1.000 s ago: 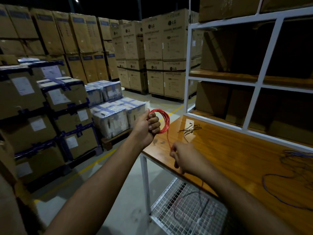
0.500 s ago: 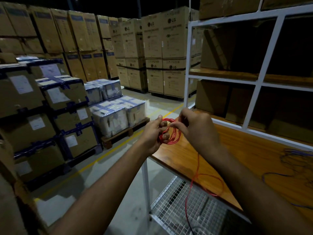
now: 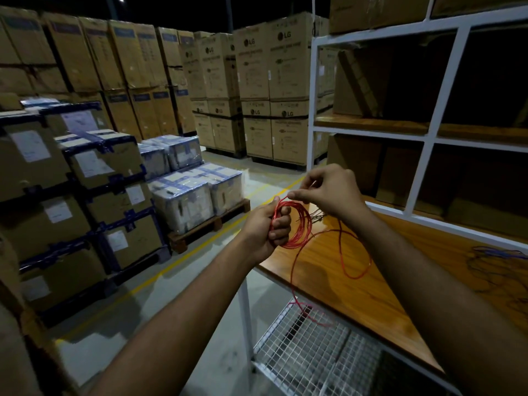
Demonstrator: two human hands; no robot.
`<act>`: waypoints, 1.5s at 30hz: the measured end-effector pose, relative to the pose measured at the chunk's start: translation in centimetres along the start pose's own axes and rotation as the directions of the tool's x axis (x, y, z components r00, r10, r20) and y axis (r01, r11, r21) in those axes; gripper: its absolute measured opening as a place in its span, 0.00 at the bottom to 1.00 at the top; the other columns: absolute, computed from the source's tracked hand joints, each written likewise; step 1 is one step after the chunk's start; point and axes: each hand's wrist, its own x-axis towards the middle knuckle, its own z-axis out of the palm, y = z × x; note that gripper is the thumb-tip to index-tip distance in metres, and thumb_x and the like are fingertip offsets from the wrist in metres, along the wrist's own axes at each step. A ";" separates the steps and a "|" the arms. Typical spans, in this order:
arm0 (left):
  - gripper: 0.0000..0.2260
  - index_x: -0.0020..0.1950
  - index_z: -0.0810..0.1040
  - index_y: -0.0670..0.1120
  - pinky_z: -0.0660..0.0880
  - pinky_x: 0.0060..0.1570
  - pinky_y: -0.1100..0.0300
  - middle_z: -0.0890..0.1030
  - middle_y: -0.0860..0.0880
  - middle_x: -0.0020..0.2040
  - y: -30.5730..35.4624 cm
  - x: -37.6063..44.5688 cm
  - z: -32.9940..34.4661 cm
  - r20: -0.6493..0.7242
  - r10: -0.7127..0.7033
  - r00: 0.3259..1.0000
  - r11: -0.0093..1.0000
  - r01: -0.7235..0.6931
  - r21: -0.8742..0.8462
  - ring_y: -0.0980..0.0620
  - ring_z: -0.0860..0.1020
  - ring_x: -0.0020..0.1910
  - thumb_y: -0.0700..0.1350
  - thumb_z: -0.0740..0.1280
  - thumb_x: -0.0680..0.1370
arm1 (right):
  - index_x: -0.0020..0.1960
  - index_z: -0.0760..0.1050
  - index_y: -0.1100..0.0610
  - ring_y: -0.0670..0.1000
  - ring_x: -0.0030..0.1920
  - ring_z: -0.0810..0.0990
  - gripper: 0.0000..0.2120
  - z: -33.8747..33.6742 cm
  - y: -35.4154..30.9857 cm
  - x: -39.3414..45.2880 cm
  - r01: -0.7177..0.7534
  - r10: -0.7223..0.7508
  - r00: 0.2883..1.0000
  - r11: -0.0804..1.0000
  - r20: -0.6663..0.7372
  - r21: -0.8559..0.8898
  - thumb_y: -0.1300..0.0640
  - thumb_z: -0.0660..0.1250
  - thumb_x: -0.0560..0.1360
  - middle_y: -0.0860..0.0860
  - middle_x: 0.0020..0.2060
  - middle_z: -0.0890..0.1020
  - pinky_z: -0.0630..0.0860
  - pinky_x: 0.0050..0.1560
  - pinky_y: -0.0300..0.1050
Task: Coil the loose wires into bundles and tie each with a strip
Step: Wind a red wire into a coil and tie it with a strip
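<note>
Left hand (image 3: 264, 227) gripping red wire (image 3: 297, 227) coil above wooden table (image 3: 380, 270) edge; right hand (image 3: 328, 192) pinching next turn. Slack tail trailing onto wire mesh shelf (image 3: 314, 358), risking snagging, loosening loops.

Red wire (image 3: 300, 230), brown wooden table (image 3: 371, 281), white shelf frame (image 3: 428, 132).

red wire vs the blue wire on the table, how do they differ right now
The red wire is partly coiled into loops held up off the wooden table, gripped by the left hand and pinched by the right hand; the blue wire lies loose and untouched on the tabletop at the right. The red one's tail trails down to the wire mesh shelf. Both are thin, and neither is tied yet.
</note>
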 end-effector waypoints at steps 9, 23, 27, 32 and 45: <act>0.16 0.39 0.66 0.48 0.54 0.21 0.64 0.61 0.55 0.25 1.6 -0.1 -1.7 0.045 0.079 0.996 0.972 -0.067 -0.225 0.59 0.58 0.19 0.51 0.53 0.84 | 0.47 0.79 0.57 0.52 0.41 0.74 0.12 1.2 6.2 -0.5 -0.425 0.120 0.741 0.845 0.660 0.324 0.49 0.64 0.80 0.55 0.41 0.77 0.71 0.41 0.46; 0.10 0.38 0.68 0.47 0.50 0.28 0.61 0.61 0.54 0.27 2.9 -0.4 -3.0 -0.019 0.195 0.981 0.967 -0.196 -0.166 0.57 0.57 0.21 0.47 0.57 0.78 | 0.70 0.72 0.59 0.60 0.63 0.78 0.25 2.2 10.6 -4.1 -0.642 -0.014 0.730 0.329 0.684 0.693 0.62 0.69 0.74 0.59 0.59 0.80 0.70 0.66 0.69; 0.11 0.38 0.67 0.47 0.53 0.27 0.61 0.61 0.53 0.27 2.2 -0.4 -2.7 0.008 0.163 0.987 0.980 -0.161 -0.114 0.57 0.58 0.21 0.46 0.53 0.79 | 0.65 0.77 0.54 0.57 0.58 0.80 0.17 1.9 9.6 -4.2 -0.566 0.140 0.795 0.521 0.590 0.639 0.63 0.66 0.77 0.56 0.60 0.82 0.78 0.52 0.52; 0.09 0.37 0.67 0.48 0.50 0.26 0.62 0.60 0.55 0.26 2.0 -0.4 -2.5 -0.010 0.182 0.983 0.968 -0.181 -0.175 0.58 0.57 0.20 0.46 0.56 0.77 | 0.65 0.75 0.57 0.55 0.47 0.82 0.16 1.2 8.9 -4.0 -0.551 0.187 0.810 0.570 0.557 0.609 0.64 0.67 0.78 0.58 0.57 0.82 0.80 0.43 0.45; 0.18 0.37 0.66 0.48 0.53 0.21 0.63 0.59 0.54 0.26 3.5 -0.5 -4.4 -0.202 0.203 0.958 0.957 -0.238 -0.168 0.57 0.56 0.21 0.50 0.52 0.85 | 0.47 0.79 0.54 0.49 0.51 0.77 0.14 -0.5 8.7 -5.2 -0.373 0.326 0.924 0.665 0.198 0.647 0.69 0.59 0.80 0.51 0.54 0.78 0.72 0.44 0.41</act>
